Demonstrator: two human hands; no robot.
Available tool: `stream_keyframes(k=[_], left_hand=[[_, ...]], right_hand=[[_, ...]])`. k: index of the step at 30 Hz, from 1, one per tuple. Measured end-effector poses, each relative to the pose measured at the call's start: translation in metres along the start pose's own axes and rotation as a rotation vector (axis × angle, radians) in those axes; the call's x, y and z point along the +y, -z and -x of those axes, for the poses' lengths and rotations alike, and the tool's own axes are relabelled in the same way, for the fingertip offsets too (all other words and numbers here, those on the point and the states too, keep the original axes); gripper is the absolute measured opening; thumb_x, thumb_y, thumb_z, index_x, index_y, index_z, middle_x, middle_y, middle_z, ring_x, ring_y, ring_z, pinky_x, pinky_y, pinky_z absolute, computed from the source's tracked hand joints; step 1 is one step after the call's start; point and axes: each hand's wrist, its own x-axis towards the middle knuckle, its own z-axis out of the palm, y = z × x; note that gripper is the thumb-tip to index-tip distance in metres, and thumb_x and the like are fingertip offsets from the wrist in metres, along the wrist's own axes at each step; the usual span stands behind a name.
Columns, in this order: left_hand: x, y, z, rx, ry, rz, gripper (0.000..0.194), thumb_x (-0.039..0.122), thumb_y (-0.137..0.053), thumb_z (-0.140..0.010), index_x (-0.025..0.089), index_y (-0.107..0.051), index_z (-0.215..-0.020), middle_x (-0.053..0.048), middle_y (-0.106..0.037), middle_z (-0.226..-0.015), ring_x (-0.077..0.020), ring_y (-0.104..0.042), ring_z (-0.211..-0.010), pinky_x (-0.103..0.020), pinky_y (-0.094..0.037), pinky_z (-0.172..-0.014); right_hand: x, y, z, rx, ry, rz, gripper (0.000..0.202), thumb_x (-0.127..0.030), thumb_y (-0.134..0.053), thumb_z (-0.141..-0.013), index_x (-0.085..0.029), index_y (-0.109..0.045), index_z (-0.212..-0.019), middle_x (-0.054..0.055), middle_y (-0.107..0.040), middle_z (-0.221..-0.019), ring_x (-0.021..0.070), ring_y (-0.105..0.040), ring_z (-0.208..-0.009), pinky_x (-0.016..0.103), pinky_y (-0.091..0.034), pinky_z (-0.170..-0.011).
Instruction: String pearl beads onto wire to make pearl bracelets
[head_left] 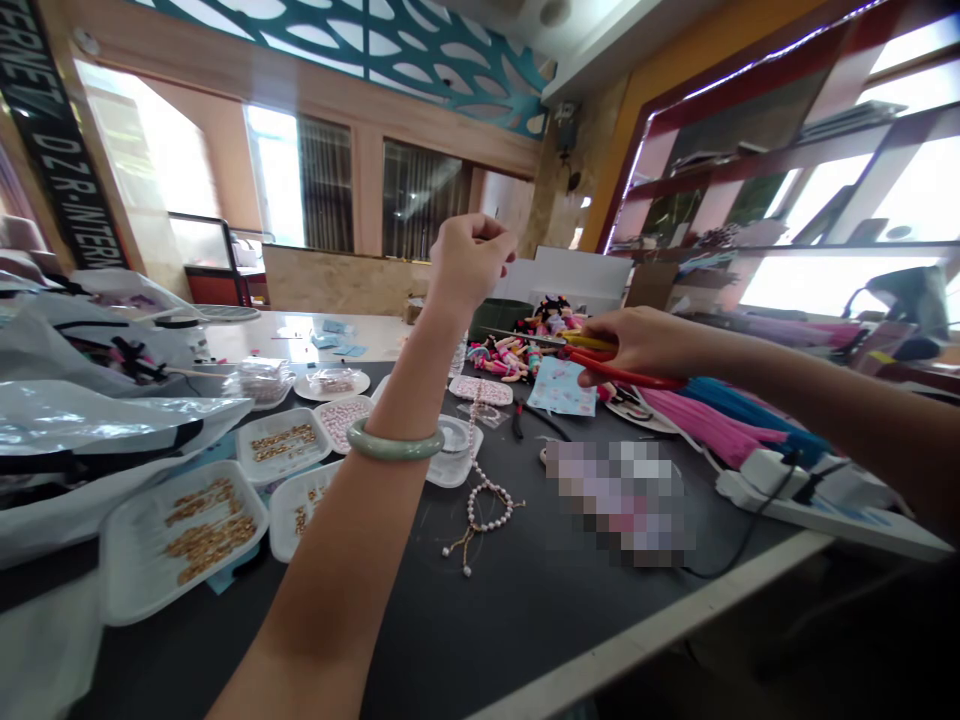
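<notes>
So the left hand (466,260) is up in the air over the far part of the dark table (450,650), fingers curled in and closed up. Can't really tell if there's a thread or anything tiny pinched in there. That wrist has a pale green bangle (395,442) on it.

The right hand (637,342) has its fingers wrapped around some scissors (586,354) with red and yellow handles, blades pointing toward the left arm. Can't make out how far apart the blades are.

The pearl-bead bracelet (491,508) is lying on the table between the two arms, looped round, with gold-coloured dangling ends tipped with beads and a bead strand (474,430) running away from the loop past a white tray (448,470). Can't tell where its far end goes.

Left side's pretty packed: a big foam tray (135,560) of gold-coloured findings, a smaller foam tray (251,442) with more of the same, a tray of pinkish beads (341,420) and a bunch of plastic bags (97,430).

Farther back there's a pile of little dolls (511,358), with a light blue packet (562,390) right by it. Off to the right, pink fabric (712,425) sits near a white power strip (765,480). The thing near the bracelet is pixelated, no clue what it is.
</notes>
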Motion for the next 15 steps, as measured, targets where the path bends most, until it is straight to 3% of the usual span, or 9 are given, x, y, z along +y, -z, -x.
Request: stream_keyframes(k=[15], left_hand=[[-0.006,-0.002,-0.003,-0.013,-0.041,-0.036,0.007,0.020,-0.055,-0.074,0.017,-0.060,-0.068,-0.001,-0.058,-0.060,-0.0105,-0.056,-0.062,-0.021,-0.040,-0.057]], right_hand=[[0.004,0.013,-0.001,0.077,0.008,0.026,0.054,-0.074,-0.057,-0.058,-0.020,-0.049,-0.061,-0.001,-0.047,-0.054,0.0129,-0.042,-0.052,0.029,-0.030,-0.051]])
